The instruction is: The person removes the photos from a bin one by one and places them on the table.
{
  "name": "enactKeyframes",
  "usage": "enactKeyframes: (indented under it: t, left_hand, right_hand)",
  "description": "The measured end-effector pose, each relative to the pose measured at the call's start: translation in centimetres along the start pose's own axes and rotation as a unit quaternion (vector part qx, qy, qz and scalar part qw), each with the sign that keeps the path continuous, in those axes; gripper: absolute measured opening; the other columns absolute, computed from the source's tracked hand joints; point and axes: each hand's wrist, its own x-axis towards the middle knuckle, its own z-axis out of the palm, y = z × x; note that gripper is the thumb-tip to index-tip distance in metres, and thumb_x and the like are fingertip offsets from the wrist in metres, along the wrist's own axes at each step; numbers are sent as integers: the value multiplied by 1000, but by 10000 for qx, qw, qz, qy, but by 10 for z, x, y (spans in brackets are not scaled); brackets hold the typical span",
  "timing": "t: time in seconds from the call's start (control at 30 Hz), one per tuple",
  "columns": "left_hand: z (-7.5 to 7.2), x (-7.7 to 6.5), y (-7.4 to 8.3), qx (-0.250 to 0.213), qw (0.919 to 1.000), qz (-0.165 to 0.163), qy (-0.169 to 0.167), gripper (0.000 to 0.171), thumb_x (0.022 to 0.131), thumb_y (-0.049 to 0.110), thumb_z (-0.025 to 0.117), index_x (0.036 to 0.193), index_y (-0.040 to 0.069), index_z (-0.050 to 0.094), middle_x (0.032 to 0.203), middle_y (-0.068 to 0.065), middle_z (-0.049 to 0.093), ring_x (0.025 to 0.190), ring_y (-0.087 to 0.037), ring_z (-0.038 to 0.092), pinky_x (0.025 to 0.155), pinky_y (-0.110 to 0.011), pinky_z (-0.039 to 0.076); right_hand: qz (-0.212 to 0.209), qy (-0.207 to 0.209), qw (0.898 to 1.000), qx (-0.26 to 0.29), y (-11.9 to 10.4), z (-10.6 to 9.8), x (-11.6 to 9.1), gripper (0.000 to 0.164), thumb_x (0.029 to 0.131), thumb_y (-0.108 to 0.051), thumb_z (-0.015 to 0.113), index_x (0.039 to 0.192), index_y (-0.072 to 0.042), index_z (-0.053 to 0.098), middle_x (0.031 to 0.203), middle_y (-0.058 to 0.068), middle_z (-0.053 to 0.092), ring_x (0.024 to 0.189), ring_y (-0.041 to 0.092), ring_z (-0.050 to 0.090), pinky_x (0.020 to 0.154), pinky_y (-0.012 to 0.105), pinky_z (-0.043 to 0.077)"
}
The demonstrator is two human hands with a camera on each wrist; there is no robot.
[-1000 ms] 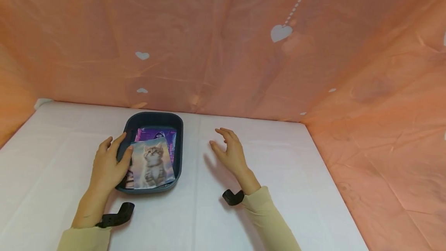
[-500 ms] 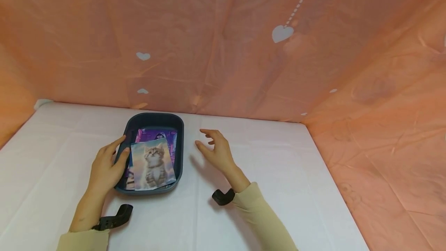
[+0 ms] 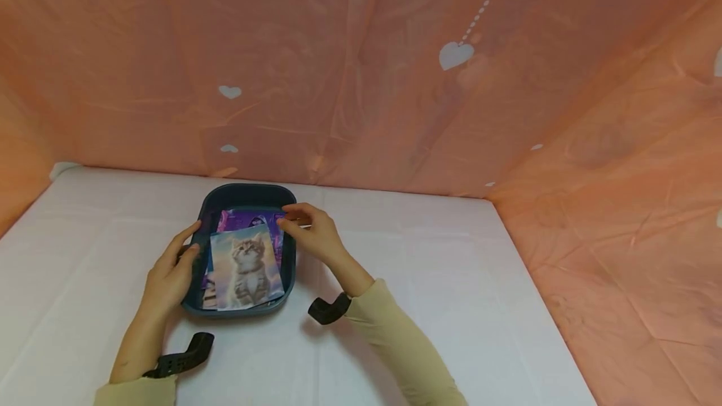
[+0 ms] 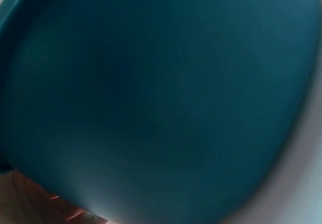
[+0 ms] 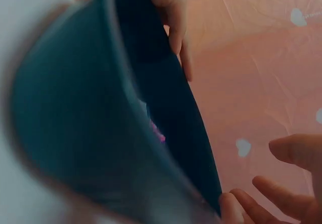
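Note:
A dark teal plastic tub (image 3: 245, 193) with rounded corners stands on the white-covered table. In it, a flat kitten picture (image 3: 248, 268) overlaps a purple printed sheet (image 3: 237, 219), and edges of other prints show at the lower left. My left hand (image 3: 172, 274) grips the tub's left rim, thumb at the rim and fingers down the outside. The tub's wall fills most of the left wrist view. My right hand (image 3: 316, 234) is at the right rim, its thumb and fingers spread apart; in the right wrist view its fingertips (image 5: 231, 206) come up to the rim.
A white cloth (image 3: 429, 281) covers the table. Orange sheeting with white hearts (image 3: 361, 80) hangs close behind the tub and along the right side (image 3: 637, 237). Each wrist carries a black camera mount (image 3: 186, 356).
My right hand has moved left across the table to the tub's right rim. The left hand has slid slightly lower and outward, its fingers closing around the left rim.

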Motion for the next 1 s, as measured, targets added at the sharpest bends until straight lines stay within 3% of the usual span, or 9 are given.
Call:
enactKeyframes:
  t: [0.3, 0.6, 1.0]
  left_hand:
    - [-5, -2, 2, -94, 9999, -140, -32, 49, 105, 31, 29, 153, 20, 25, 139, -34, 40, 123, -50, 40, 97, -66, 29]
    - [0, -2, 2, -17, 9999, 81, 150, 48, 105, 30, 29, 152, 21, 28, 133, -31, 48, 122, -48, 45, 96, -65, 33]
    - [2, -3, 1, -91, 9995, 66, 310, 47, 105, 29, 30, 151, 22, 31, 135, -29, 48, 125, -48, 45, 98, -64, 32]
  right_hand:
    - [424, -657, 9968, 147, -13, 23, 21, 35, 89, -24, 66, 119, -6, 66, 109, 9, 71, 95, 15, 66, 77, 20, 50]
    - [868, -1088, 9902, -70, -19, 38, 38, 37, 92, -27, 62, 125, -9, 64, 124, 9, 64, 113, 23, 60, 89, 29, 50]
    - [1224, -1450, 9803, -539, -18, 50, 48, 39, 92, -28, 63, 127, -11, 63, 132, 9, 59, 121, 24, 55, 96, 33, 47]
